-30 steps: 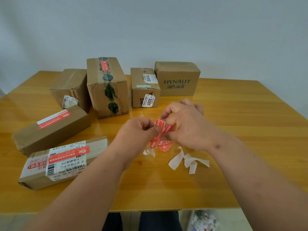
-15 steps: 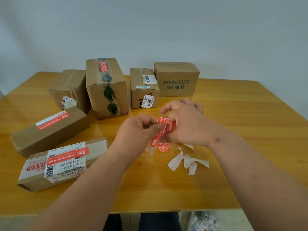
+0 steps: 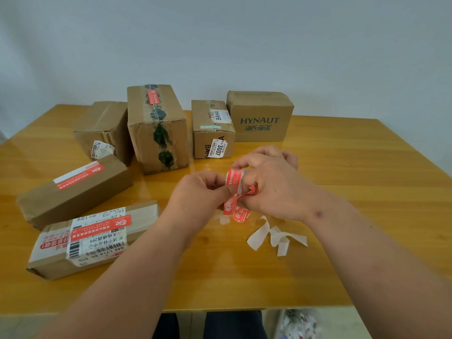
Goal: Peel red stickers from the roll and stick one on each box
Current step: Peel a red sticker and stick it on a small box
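Observation:
Both hands meet above the table's middle. My right hand (image 3: 271, 187) grips the strip of red stickers (image 3: 238, 212), whose end hangs down below the fingers. My left hand (image 3: 198, 194) pinches one red sticker (image 3: 233, 178) that curls up from the strip. Several cardboard boxes stand on the table. Red stickers show on the tall box (image 3: 156, 128), the long box (image 3: 73, 189) and the labelled box (image 3: 93, 236). I see none on the plain box (image 3: 102, 128), the small box (image 3: 211, 129) or the HYNAUT box (image 3: 260, 116).
White backing scraps (image 3: 274, 234) lie on the wooden table (image 3: 354, 192) just right of my hands. The table's near edge runs under my forearms. A white wall stands behind the boxes.
The pinched sticker has lifted further off the strip and curls higher between my hands. Both hands have stayed in place.

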`<state>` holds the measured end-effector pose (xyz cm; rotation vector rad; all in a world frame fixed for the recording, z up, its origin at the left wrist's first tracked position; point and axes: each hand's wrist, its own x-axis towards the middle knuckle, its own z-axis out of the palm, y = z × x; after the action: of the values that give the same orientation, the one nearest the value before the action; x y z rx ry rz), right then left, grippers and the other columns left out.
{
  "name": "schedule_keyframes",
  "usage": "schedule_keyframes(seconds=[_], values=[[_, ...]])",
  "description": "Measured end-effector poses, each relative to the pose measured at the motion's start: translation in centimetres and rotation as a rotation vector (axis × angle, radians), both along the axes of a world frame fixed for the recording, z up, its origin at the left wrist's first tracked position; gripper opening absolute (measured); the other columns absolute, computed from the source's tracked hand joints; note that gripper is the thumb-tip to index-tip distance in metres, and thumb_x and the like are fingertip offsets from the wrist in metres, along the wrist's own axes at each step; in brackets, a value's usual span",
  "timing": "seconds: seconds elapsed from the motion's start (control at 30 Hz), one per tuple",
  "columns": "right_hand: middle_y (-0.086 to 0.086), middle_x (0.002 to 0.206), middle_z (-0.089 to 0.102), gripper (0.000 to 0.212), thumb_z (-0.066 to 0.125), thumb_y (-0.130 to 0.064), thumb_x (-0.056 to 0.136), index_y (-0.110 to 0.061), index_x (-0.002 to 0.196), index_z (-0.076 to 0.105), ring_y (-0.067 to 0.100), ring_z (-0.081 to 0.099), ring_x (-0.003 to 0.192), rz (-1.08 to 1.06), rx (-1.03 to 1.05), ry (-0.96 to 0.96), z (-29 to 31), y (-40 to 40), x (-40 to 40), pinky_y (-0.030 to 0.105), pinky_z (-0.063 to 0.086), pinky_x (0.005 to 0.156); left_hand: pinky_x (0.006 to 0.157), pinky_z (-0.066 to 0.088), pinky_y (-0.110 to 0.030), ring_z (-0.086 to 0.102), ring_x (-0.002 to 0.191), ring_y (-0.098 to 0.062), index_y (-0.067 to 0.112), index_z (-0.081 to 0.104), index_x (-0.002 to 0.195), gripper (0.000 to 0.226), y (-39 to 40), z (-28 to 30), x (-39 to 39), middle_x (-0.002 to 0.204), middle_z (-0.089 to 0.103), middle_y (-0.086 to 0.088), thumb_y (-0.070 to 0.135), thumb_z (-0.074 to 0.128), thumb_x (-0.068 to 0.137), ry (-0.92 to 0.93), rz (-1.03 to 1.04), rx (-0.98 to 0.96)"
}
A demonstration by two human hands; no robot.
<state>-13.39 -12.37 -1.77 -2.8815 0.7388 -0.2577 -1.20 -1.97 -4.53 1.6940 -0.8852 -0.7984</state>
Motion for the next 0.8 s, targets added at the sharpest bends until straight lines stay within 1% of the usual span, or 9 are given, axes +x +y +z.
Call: schedule_keyframes(seconds=[0.07, 0.13, 0.23, 0.33, 0.4, 0.47, 0.6, 0.7, 0.8], values=[[-0.026, 0.123, 0.049, 0.012, 0.075, -0.039, 0.073, -0.028, 0.072, 0.071, 0.007, 0.026, 0.122, -0.005, -0.001, -0.014, 0.15, 0.16, -0.03, 0.039, 0.012, 0.103, 0.059, 0.051, -0.018, 0.07, 0.063, -0.008, 0.019, 0.072, 0.082, 0.011, -0.09, -0.12, 0.05, 0.072, 0.074, 0.002, 0.027, 0.069, 0.088, 0.047, 0.024, -0.006], [-0.027, 0.12, 0.05, 0.017, 0.076, -0.044, 0.07, -0.029, 0.067, 0.067, 0.007, 0.026, 0.121, -0.022, 0.011, -0.021, 0.22, 0.23, -0.03, 0.038, 0.012, 0.102, 0.061, 0.054, -0.021, 0.07, 0.064, -0.009, 0.02, 0.072, 0.083, 0.01, -0.13, -0.18, 0.12, 0.072, 0.074, 0.002, 0.028, 0.068, 0.088, 0.049, 0.031, -0.007], [-0.03, 0.123, 0.046, 0.026, 0.075, -0.056, 0.066, -0.031, 0.076, 0.074, 0.005, 0.022, 0.12, -0.042, 0.033, 0.005, 0.2, 0.15, 0.09, 0.039, 0.011, 0.104, 0.071, 0.058, -0.03, 0.072, 0.068, -0.013, 0.02, 0.073, 0.083, 0.011, -0.21, -0.15, 0.2, 0.073, 0.074, 0.001, 0.028, 0.068, 0.088, 0.02, 0.024, -0.016], [-0.029, 0.13, 0.042, 0.026, 0.072, -0.055, 0.071, -0.036, 0.087, 0.075, 0.007, 0.021, 0.123, -0.027, -0.003, 0.07, 0.21, 0.11, 0.19, 0.041, 0.011, 0.105, 0.075, 0.058, -0.034, 0.072, 0.07, -0.014, 0.021, 0.073, 0.082, 0.012, -0.25, -0.11, 0.24, 0.073, 0.074, 0.002, 0.031, 0.068, 0.088, -0.015, 0.023, -0.016], [-0.028, 0.131, 0.043, 0.021, 0.072, -0.05, 0.074, -0.035, 0.089, 0.075, 0.009, 0.022, 0.124, -0.015, -0.017, 0.075, 0.13, 0.08, 0.17, 0.041, 0.011, 0.104, 0.074, 0.058, -0.033, 0.071, 0.069, -0.013, 0.022, 0.072, 0.083, 0.013, -0.31, -0.17, 0.3, 0.073, 0.074, 0.003, 0.033, 0.067, 0.088, -0.046, 0.035, -0.002], [-0.029, 0.128, 0.045, 0.015, 0.073, -0.046, 0.074, -0.034, 0.084, 0.075, 0.008, 0.023, 0.123, -0.012, 0.005, 0.038, -0.02, 0.07, 0.12, 0.039, 0.011, 0.103, 0.071, 0.058, -0.03, 0.071, 0.065, -0.01, 0.024, 0.071, 0.085, 0.013, -0.34, -0.26, 0.32, 0.072, 0.074, 0.003, 0.035, 0.066, 0.089, -0.081, 0.045, 0.024], [-0.029, 0.128, 0.045, 0.014, 0.073, -0.044, 0.075, -0.033, 0.083, 0.075, 0.007, 0.022, 0.122, -0.007, 0.007, 0.03, -0.28, 0.11, 0.07, 0.038, 0.011, 0.101, 0.061, 0.055, -0.024, 0.067, 0.057, -0.007, 0.024, 0.069, 0.086, 0.015, -0.43, -0.43, 0.32, 0.07, 0.072, 0.002, 0.036, 0.062, 0.091, -0.119, 0.07, 0.052], [-0.029, 0.127, 0.045, 0.013, 0.073, -0.044, 0.075, -0.032, 0.082, 0.075, 0.006, 0.022, 0.121, 0.002, -0.013, 0.031, -0.37, 0.12, -0.02, 0.038, 0.012, 0.101, 0.063, 0.055, -0.026, 0.066, 0.06, -0.008, 0.025, 0.067, 0.083, 0.015, -0.56, -0.51, 0.35, 0.071, 0.072, 0.002, 0.036, 0.061, 0.091, -0.122, 0.105, 0.049], [-0.03, 0.128, 0.046, 0.01, 0.075, -0.041, 0.074, -0.032, 0.079, 0.075, 0.005, 0.022, 0.121, 0.004, 0.009, 0.016, -0.28, 0.14, -0.11, 0.039, 0.012, 0.102, 0.062, 0.053, -0.026, 0.066, 0.06, -0.009, 0.025, 0.067, 0.081, 0.015, -0.64, -0.64, 0.43, 0.069, 0.071, 0.002, 0.034, 0.062, 0.092, -0.118, 0.147, 0.014]])
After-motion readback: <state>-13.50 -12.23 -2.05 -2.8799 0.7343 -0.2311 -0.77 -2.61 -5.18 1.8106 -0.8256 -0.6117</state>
